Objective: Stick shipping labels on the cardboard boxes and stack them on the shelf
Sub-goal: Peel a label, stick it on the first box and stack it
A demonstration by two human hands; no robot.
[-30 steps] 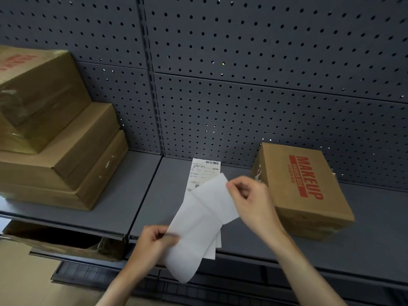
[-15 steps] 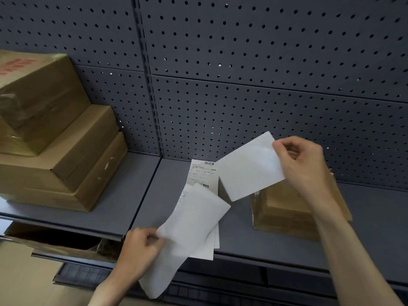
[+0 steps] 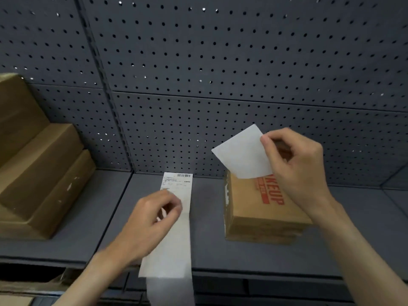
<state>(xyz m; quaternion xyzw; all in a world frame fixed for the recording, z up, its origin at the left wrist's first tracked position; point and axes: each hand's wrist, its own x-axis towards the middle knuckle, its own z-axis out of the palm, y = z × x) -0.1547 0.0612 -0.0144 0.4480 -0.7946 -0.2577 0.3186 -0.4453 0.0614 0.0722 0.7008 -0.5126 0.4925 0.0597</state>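
Head view: a peeled shipping label (image 3: 242,154) is held over the MAKEUP cardboard box (image 3: 262,208)
The label's right edge is pinched by the right hand (image 3: 293,164); the label strip (image 3: 174,228) on the grey shelf (image 3: 353,228) is gripped by the curled left hand (image 3: 152,221); stacked boxes (image 3: 37,173) are seen at far left

Stacked boxes (image 3: 42,171) at nine o'clock on the shelf (image 3: 220,250), label strip (image 3: 174,221) centred, lone box (image 3: 262,208) at three o'clock.

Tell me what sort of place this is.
Probably a stockroom or packing area. Grey metal shelf backed by pegboard, cardboard boxes stacked on it, and a strip of shipping labels lying beside a box printed MAKEUP.
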